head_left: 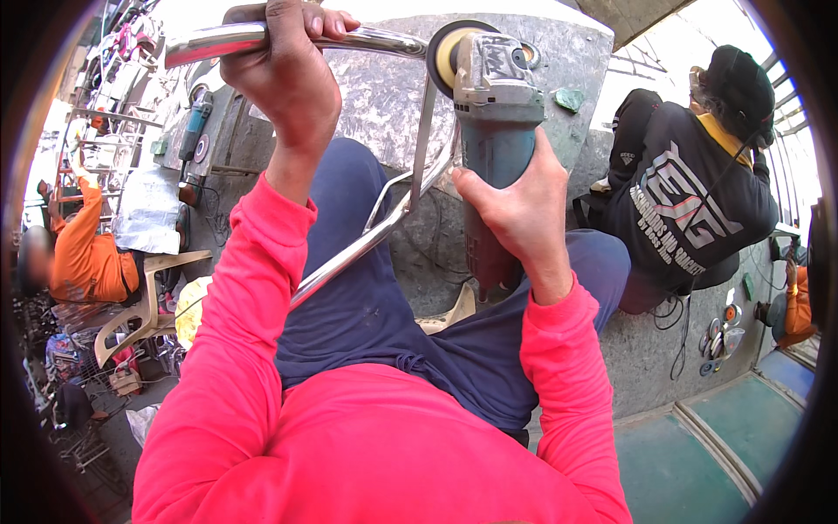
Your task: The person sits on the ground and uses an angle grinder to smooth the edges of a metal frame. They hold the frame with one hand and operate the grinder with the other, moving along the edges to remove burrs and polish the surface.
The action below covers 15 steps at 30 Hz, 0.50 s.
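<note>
Tubular frame (384, 225): bare metal, smooth, highly glossy, with mirror-like reflections. Angle grinder (497, 148): teal housing appears to be plastic, low in sheen; gear head (496, 77) is grey, metallic in look, scuffed and marked. Disc (443, 61): matt, dark rim, yellowish face; material cannot be determined. Pink top (375, 445): soft cloth, matt. Trousers (349, 341): navy cloth, matt, creased, with small pale specks. Grey slab (384, 109): rough, blotched, heavily worn. Co-worker's jacket (642, 205): dark cloth, matt, pale print on the back.
</note>
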Available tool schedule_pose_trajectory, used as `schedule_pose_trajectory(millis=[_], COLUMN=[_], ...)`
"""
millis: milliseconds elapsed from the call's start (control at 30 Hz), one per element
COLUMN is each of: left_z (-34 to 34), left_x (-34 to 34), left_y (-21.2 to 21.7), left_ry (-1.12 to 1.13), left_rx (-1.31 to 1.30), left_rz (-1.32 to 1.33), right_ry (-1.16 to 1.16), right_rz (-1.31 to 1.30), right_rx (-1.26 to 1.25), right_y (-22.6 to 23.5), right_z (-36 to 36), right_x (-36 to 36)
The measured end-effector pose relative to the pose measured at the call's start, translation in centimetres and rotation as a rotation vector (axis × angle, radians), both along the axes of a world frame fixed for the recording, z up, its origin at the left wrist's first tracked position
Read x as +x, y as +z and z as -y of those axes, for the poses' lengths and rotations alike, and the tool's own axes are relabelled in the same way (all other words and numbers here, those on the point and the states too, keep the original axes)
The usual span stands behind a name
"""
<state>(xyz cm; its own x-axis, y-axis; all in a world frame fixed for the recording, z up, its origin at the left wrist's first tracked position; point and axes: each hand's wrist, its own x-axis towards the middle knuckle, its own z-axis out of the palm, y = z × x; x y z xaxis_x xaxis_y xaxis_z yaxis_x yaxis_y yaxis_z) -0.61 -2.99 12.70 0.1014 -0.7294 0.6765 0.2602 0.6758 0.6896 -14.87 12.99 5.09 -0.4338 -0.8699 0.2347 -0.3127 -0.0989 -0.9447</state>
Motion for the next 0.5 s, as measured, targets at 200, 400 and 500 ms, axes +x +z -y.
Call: schedule_pose_trajectory(millis=[200,400,500], left_z=[0.4,1.4,1.9], left_x=[-0.4,-1.5,-1.4], left_y=[0.1,0.4,0.6], left_ry=[0.003,-0.29,-0.041], left_rx=[0.01,0.045,0.011], left_rz=[-0.056,-0.223,-0.038], right_ry=[-0.022,-0.03,-0.062], right_rz=[-0.035,-0.086,-0.126], right_rx=[0.017,0.075,0.051], right_y=[0.5,0.8,0.8], right_z=[0.3,0.9,1.9], right_x=[0.6,0.5,0.0])
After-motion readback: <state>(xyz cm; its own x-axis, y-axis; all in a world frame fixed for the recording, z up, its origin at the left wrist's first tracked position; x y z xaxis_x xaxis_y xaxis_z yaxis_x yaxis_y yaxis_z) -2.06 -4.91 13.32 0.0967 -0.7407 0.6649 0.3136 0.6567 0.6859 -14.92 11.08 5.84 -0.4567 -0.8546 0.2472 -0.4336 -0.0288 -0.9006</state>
